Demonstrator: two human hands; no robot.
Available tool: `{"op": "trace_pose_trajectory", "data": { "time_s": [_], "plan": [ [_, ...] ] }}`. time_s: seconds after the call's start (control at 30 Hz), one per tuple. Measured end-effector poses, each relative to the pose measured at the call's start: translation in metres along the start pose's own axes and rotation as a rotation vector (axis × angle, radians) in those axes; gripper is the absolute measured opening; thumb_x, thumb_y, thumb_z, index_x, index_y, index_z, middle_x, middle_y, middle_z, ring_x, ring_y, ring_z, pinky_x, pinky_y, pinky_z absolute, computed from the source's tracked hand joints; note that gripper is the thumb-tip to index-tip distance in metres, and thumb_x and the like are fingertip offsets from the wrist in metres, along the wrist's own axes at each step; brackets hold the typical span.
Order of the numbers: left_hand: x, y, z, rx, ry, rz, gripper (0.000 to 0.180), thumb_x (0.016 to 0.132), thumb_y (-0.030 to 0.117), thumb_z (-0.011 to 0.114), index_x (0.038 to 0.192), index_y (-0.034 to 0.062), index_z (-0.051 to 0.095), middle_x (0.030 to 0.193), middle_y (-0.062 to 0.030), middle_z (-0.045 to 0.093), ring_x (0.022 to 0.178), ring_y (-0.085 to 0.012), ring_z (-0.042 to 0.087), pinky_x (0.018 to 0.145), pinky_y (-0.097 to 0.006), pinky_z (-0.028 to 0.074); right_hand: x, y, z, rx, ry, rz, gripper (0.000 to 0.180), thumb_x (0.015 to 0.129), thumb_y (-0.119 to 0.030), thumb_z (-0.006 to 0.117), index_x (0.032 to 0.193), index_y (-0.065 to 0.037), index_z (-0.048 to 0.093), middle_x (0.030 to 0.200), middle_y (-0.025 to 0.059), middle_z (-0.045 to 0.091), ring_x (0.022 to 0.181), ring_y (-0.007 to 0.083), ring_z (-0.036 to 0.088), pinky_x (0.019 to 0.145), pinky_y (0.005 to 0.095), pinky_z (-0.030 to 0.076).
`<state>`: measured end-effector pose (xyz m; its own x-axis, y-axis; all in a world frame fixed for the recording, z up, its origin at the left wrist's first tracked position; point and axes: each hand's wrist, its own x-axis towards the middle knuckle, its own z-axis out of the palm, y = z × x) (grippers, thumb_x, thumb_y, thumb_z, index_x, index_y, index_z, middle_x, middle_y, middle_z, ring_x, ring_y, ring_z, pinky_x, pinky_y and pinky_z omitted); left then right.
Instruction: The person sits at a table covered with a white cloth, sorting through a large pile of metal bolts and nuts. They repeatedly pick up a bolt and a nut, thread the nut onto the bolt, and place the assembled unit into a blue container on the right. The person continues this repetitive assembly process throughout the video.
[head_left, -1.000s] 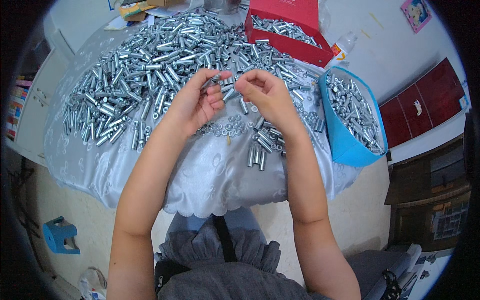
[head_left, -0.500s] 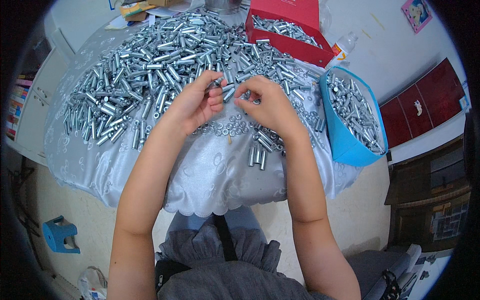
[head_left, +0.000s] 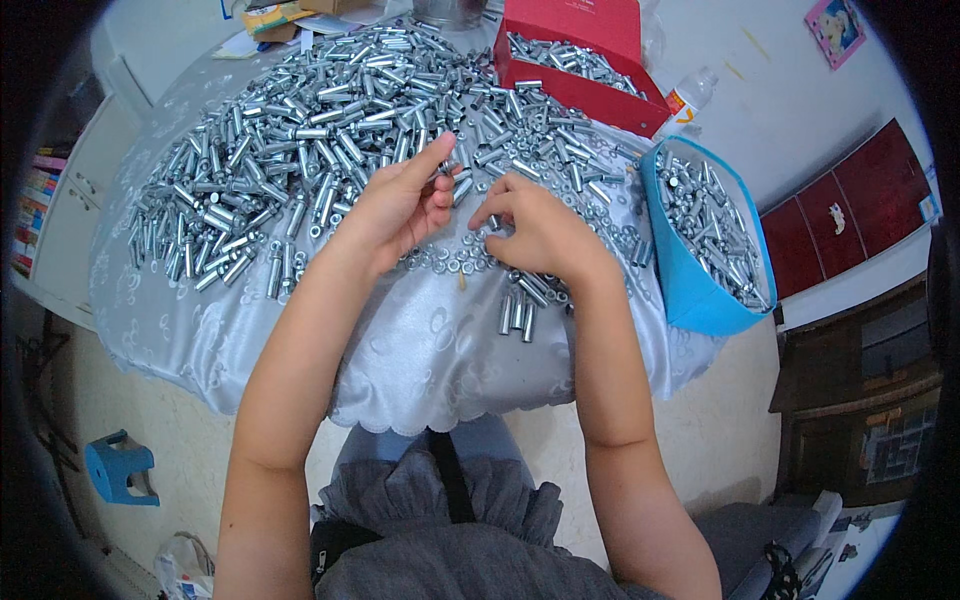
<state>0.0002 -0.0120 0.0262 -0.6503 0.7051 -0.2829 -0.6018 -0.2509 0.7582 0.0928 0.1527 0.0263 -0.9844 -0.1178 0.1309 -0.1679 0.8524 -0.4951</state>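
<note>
My left hand [head_left: 400,210] is raised over the near edge of the metal pile, fingers curled and thumb stretched along the top. A small metal fastener [head_left: 447,169] shows between thumb and fingers; most of it is hidden. To its right, my right hand [head_left: 535,225] hovers low with bent fingers, thumb and fingertips apart, above loose hex nuts [head_left: 455,262]. Some metal shows in the gap of that hand, and I see no grip on it. Metal sleeves [head_left: 517,312] lie just below the right hand. A big heap of sleeve anchor bolts [head_left: 330,130] spreads beyond both hands.
A red box [head_left: 640,108] of metal pieces stands at the back right, beside a plastic bottle [head_left: 693,92]. A blue fabric bin [head_left: 715,318] full of bolts sits at the right edge. A pale patterned cloth [head_left: 400,370] covers the table. A blue stool [head_left: 120,468] stands at lower left.
My right hand has dropped slightly toward the nuts, and its thumb and fingers have parted. The left thumb has straightened over the fastener, with the hand nearly in place.
</note>
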Motion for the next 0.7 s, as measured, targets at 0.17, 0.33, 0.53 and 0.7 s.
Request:
{"op": "trace_pose_trajectory", "data": {
  "time_s": [0.17, 0.33, 0.53, 0.7],
  "plan": [
    [0.0034, -0.0034, 0.0004, 0.044, -0.035, 0.06, 0.027, 0.085, 0.032, 0.064, 0.082, 0.0064, 0.055, 0.066, 0.0043, 0.048, 0.057, -0.0043, 0.045, 0.051, -0.018, 0.041, 0.0003, 0.0027, 0.0008, -0.009, 0.014, 0.005, 0.023, 0.066, -0.006, 0.063, 0.089, -0.009, 0.069, 0.094, 0.0103, 0.053, 0.085, 0.0244, 0.056, 0.075, 0.0307, 0.046],
    [0.0025, -0.004, 0.0023, 0.038, -0.057, 0.056, 0.019, 0.086, 0.024, 0.062, 0.082, 0.0065, 0.055, 0.067, 0.0045, 0.048, 0.057, -0.0043, 0.045, 0.052, -0.019, 0.041, -0.0014, -0.0012, -0.0005, 0.007, 0.026, -0.004, 0.022, 0.066, -0.004, 0.061, 0.085, -0.01, 0.071, 0.093, 0.0139, 0.056, 0.091, 0.0293, 0.056, 0.083, 0.0339, 0.045],
    [0.0006, -0.0033, 0.0042, -0.016, -0.044, 0.043, 0.013, 0.085, 0.017, 0.06, 0.085, 0.0039, 0.055, 0.067, 0.0042, 0.047, 0.058, -0.0046, 0.044, 0.052, -0.02, 0.041, -0.0018, -0.0033, -0.0029, -0.005, -0.012, 0.016, 0.021, 0.068, -0.005, 0.065, 0.088, -0.01, 0.07, 0.094, 0.0133, 0.055, 0.092, 0.029, 0.055, 0.083, 0.0339, 0.045],
    [0.0027, -0.004, 0.0021, -0.023, -0.052, 0.046, 0.015, 0.085, 0.016, 0.058, 0.087, 0.0019, 0.055, 0.067, 0.0038, 0.047, 0.057, -0.0052, 0.044, 0.053, -0.021, 0.041, -0.0006, 0.0019, 0.0004, -0.019, 0.004, -0.025, 0.02, 0.071, -0.009, 0.067, 0.091, -0.009, 0.068, 0.093, 0.012, 0.054, 0.089, 0.0281, 0.056, 0.081, 0.0343, 0.045]
  ]
}}
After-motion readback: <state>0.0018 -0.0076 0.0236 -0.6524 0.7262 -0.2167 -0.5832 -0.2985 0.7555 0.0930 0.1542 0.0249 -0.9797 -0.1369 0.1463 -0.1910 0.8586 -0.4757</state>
